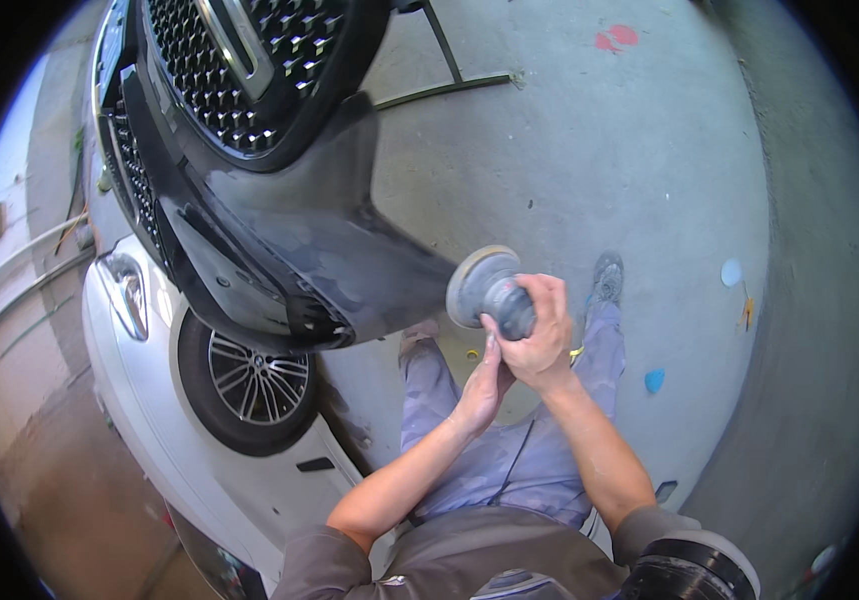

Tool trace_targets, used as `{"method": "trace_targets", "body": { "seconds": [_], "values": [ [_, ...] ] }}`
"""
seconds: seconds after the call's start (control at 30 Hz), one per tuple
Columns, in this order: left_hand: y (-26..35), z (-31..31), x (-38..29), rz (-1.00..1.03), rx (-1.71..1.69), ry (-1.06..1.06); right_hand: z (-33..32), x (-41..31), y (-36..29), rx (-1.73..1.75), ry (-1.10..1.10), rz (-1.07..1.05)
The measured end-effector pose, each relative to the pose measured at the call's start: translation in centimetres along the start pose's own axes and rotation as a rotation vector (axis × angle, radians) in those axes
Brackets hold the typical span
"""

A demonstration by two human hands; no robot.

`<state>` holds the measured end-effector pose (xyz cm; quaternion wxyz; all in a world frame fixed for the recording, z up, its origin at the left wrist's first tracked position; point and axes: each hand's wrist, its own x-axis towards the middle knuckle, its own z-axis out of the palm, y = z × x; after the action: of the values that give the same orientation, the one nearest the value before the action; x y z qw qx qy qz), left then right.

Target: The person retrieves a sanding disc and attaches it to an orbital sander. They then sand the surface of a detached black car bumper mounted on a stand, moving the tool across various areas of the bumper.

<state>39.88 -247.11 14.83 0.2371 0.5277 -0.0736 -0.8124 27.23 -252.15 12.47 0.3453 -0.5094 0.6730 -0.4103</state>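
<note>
My right hand (543,330) is wrapped around the head of a round grey pneumatic orbital sander (504,298). Just below, my left hand (480,394) is closed at the sander's rear end, its grip partly hidden by the right hand. The sander's disc pad (482,285) is tilted up on edge, facing the pointed end of a black car bumper cover (324,247); whether they touch I cannot tell. Dull grey sanded patches mark the bumper's surface, while its lower corner remains glossy. A honeycomb-patterned grille (249,82) with a chrome bar sits in the bumper.
A white car with a BMW wheel (258,375) stands at the left, close behind the bumper. A metal stand leg (444,90) reaches across the concrete floor. Blue discs (731,273) and a yellow tape roll (472,355) lie on the floor near my feet.
</note>
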Motion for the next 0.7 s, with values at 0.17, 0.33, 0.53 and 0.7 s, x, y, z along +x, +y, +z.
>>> {"method": "trace_targets", "body": {
  "seconds": [0.17, 0.33, 0.53, 0.7],
  "values": [
    [6.9, -10.2, -3.2, 0.058, 0.027, 0.136, 11.6, -1.9, -6.7, -0.128, 0.067, -0.009],
    [13.3, -14.0, -5.8, 0.113, 0.291, -0.017, 15.0, -0.3, -11.6, -0.171, 0.200, -0.060],
    [17.0, -11.6, -2.8, 0.268, 0.527, -0.153, 15.2, 3.4, -13.6, -0.404, 0.476, 0.062],
    [18.5, -12.3, -3.5, 0.231, 0.475, -0.103, 16.1, 3.4, -14.1, -0.540, 0.449, -0.112]
  ]
}}
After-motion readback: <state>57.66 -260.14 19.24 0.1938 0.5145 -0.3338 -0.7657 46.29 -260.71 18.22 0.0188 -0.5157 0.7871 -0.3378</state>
